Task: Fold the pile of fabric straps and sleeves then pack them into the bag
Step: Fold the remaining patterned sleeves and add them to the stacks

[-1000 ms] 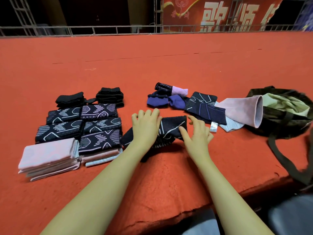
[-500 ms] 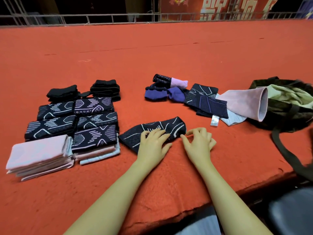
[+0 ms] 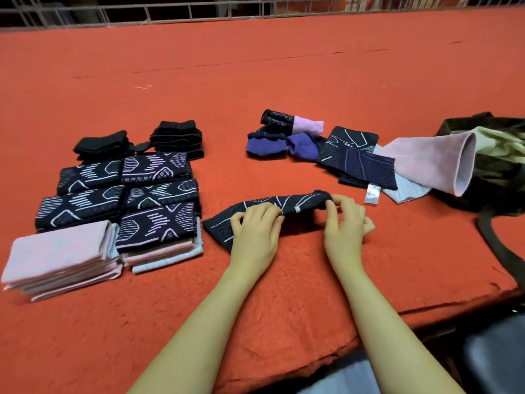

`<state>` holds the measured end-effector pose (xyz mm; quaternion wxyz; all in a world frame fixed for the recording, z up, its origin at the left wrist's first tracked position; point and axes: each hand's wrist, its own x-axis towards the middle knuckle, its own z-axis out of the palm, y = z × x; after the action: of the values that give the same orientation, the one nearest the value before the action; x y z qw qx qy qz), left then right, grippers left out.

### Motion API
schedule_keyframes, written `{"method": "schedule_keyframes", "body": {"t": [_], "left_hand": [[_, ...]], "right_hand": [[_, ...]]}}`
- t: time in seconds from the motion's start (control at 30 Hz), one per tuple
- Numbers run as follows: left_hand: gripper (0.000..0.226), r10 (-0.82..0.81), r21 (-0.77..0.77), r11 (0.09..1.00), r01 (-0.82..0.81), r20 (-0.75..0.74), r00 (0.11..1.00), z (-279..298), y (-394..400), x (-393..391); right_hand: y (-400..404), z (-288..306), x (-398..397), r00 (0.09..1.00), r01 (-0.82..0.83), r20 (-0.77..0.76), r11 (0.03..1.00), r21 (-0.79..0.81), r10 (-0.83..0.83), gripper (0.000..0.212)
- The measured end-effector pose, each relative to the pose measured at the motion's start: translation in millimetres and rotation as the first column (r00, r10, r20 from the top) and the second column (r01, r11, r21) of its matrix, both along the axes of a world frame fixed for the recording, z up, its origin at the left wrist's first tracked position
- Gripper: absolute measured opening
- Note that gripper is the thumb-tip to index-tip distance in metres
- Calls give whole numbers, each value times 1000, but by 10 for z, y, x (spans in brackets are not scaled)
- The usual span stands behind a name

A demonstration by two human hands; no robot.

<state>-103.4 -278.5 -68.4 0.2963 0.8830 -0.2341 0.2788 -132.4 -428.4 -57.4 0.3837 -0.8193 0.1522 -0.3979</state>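
A dark patterned sleeve (image 3: 295, 201) lies across the red cloth in front of me. My left hand (image 3: 254, 231) pinches its near edge around the middle. My right hand (image 3: 345, 223) pinches its right end, which is raised slightly off the cloth. On the left lie folded stacks: pink sleeves (image 3: 59, 253), dark patterned sleeves (image 3: 119, 191) and black straps (image 3: 176, 135). Unfolded pieces (image 3: 355, 160) lie in a heap at the right, with a pink sleeve (image 3: 426, 163) leaning against the dark bag (image 3: 500, 177).
The red cloth (image 3: 255, 66) covers a wide table with a metal rail (image 3: 199, 9) beyond its far edge. The bag's strap (image 3: 500, 251) trails down over the near right edge. A dark seat (image 3: 494, 356) shows at the bottom right.
Both hands drew back from pressing the sleeve flat and now pinch it, the right hand lifting its right end. The camera has tilted further down.
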Motion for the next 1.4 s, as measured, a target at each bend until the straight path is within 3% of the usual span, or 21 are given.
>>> {"method": "schedule_keyframes", "body": {"t": [0.13,0.23,0.37,0.4,0.5,0.6,0.67,0.73,0.9,1.1,1.17,1.3,1.4], "left_hand": [[22,-59,88,995,55,48,997,-4,15,-48],[27,-97,140,986,87,70,993,11,18,-79],[31,25,172,985,-31,39,999,16,72,-138],[35,76,202,976,-80,28,997,10,108,-161],[47,125,285,949,-133,47,991,12,241,-206],[48,124,339,928,-157,118,985,81,394,-206],[42,119,379,909,-172,159,980,112,493,-192],[48,114,427,888,-172,159,981,116,575,-212],[48,129,481,853,-203,184,974,137,664,-263],[12,27,390,908,-152,306,952,212,721,-199],[23,-14,371,923,-101,296,955,256,688,-174],[36,-124,367,928,69,127,984,260,647,-257],[44,-73,395,918,39,73,995,173,655,-350]], "right_hand": [[-6,-24,11,999,35,-43,998,60,-32,36],[-8,-8,-1,989,109,-105,993,37,-104,31],[11,-18,-70,966,170,-183,981,-95,-185,10],[25,-17,-87,970,151,-171,978,-144,-175,15],[95,14,-108,987,-96,-158,923,-373,38,33],[190,36,-160,883,-457,-340,760,-462,324,43],[240,17,-191,816,-565,-439,680,-467,376,53],[265,-11,-204,788,-595,-497,661,-458,364,58],[231,-72,-169,786,-546,-568,702,-457,242,36],[166,27,-233,945,-278,-315,732,-621,92,34],[101,49,-263,961,-234,-264,736,-636,78,33],[89,51,-381,928,-340,-323,781,-523,188,29],[129,27,-383,930,-317,-329,806,-499,162,40]]}}
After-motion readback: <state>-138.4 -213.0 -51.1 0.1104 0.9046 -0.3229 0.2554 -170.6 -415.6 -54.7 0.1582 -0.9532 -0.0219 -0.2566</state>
